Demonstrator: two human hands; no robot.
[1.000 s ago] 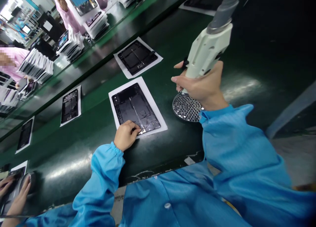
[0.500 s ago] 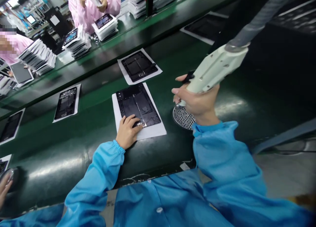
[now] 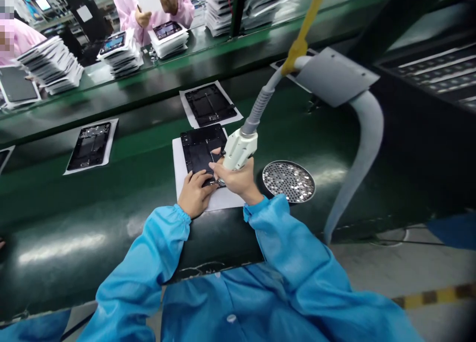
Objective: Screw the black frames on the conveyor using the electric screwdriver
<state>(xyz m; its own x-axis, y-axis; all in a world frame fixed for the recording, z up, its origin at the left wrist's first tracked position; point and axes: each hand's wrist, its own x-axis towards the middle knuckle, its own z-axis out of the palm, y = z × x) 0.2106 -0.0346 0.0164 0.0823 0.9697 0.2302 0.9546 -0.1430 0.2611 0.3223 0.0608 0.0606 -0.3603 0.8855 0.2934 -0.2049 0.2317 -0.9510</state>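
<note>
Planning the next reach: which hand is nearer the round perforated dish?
Right. The right hand, gripping the white tool, is just left of the dish, apart from it. The left hand is farther left, at the black panel's near edge.

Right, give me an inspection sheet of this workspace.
Surface: green work surface, glossy, scuffed along the near edge.
Work items: black housing on a white sheet; perforated round tray with small shiny parts.
Clutter: other housings on sheets nearby.
Hands: left hand on the black housing's near part; right hand grips a pale tool, tip contact unclear.
Cables: ribbed grey sleeve at the tool's top; yellow cord knotted above.
Surroundings: people in pink sleeves behind stacks.
</note>
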